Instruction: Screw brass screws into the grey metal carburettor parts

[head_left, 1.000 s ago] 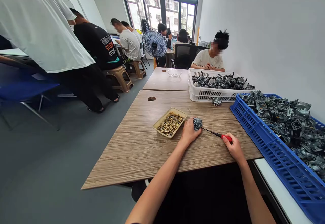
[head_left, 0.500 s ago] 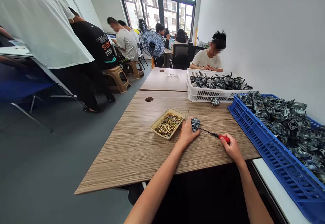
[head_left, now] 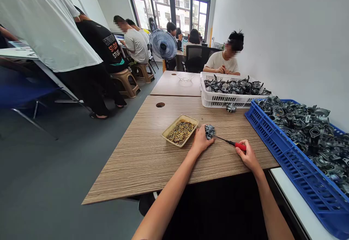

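Resting on the wood-grain table [head_left: 136, 160], a small grey metal carburetor-like part [head_left: 209, 131] is gripped by my left hand [head_left: 201, 140]. My right hand [head_left: 247, 153] is closed on the red handle of a screwdriver [head_left: 240, 146]. Its dark shaft points left, and the tip meets the right side of the metal part; the exact contact point is too small to see. Just left of my left hand lies a cream tray [head_left: 167, 136] filled with small brass-coloured pieces. One tiny piece [head_left: 202, 118] sits on the table behind the metal part.
A blue crate [head_left: 289, 156] heaped with metal parts stands at the right. Behind is a white basket [head_left: 218, 102] of similar parts, with one loose part [head_left: 231, 108] before it. A person [head_left: 225, 62] sits across; others sit or stand at the left, near a fan [head_left: 163, 44].
The fingers of my right hand have shifted slightly on the red handle. My left hand and the metal part stay in place, while the whole view has moved a little.
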`<state>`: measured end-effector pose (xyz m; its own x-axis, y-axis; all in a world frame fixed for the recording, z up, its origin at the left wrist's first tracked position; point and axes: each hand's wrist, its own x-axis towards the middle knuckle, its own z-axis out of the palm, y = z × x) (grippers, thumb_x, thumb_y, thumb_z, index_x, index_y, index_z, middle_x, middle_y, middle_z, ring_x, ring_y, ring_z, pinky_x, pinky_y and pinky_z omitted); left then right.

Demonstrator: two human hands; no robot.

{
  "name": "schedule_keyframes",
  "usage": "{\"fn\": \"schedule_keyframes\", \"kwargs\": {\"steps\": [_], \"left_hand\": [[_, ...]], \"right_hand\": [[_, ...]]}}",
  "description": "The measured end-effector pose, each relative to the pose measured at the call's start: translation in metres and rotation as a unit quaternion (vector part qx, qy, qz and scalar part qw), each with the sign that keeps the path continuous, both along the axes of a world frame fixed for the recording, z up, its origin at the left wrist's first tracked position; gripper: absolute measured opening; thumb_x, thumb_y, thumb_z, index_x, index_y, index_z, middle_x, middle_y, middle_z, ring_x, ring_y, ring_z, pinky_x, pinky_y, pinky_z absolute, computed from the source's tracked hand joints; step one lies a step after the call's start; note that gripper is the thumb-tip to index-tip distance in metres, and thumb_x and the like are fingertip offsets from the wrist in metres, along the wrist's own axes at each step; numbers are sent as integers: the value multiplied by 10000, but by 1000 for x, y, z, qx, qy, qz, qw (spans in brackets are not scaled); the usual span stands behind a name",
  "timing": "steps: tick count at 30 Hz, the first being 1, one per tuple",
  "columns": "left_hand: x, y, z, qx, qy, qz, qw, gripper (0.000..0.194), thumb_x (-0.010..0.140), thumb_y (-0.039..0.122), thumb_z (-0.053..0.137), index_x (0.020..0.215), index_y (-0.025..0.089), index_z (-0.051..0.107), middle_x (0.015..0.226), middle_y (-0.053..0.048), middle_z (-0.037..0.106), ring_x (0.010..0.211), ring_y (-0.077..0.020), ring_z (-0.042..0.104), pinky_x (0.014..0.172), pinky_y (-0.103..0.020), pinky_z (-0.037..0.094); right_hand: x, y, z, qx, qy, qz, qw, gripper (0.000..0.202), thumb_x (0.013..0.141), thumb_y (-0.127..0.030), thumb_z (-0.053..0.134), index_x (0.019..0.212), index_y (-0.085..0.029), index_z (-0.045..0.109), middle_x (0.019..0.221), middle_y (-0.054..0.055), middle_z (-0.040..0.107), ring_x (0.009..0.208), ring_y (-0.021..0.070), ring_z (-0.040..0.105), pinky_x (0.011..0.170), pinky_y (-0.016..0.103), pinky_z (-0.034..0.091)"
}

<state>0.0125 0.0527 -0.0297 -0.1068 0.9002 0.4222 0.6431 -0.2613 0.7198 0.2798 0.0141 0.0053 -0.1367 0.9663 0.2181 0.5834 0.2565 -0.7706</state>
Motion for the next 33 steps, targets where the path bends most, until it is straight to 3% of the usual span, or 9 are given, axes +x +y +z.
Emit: {"fn": "schedule_keyframes", "kwargs": {"steps": [17, 20, 24, 33], "left_hand": [[0, 1, 1, 0, 0, -4, 1000, 593, 708, 278, 789, 1230, 221, 513, 1172, -80, 675, 1134, -296, 642, 1025, -449, 496], [0, 1, 2, -4, 3, -1, 1000, 567, 709, 279, 787, 1207, 223, 520, 1151, -76, 677, 1110, -293, 645, 1008, -444, 503], [0, 0, 4, 0, 9, -3, 1000, 544, 715, 271, 779, 1191, 224, 518, 1149, -67, 680, 1086, -282, 645, 1011, -428, 499], [0, 2, 2, -4, 14, 2, 1000, 545, 725, 295, 777, 1197, 207, 518, 1168, -89, 680, 1109, -294, 641, 1021, -440, 490]], "right_hand": [[-3, 1, 3, 12, -14, 14, 1000, 467, 943, -664, 499, 749, -240, 496, 636, -35, 431, 608, 160, 426, 602, 295, 354], [-4, 0, 3, 10, -18, 12, 1000, 436, 942, -650, 503, 797, -239, 527, 647, -24, 485, 608, 169, 460, 601, 299, 379], [-4, -1, 2, 13, 1, 7, 1000, 371, 902, -598, 572, 990, -239, 538, 806, 16, 626, 646, 188, 548, 626, 311, 450], [-3, 0, 1, 14, -22, -4, 1000, 339, 923, -588, 524, 893, -251, 493, 687, -25, 513, 593, 174, 471, 584, 300, 401]]}}
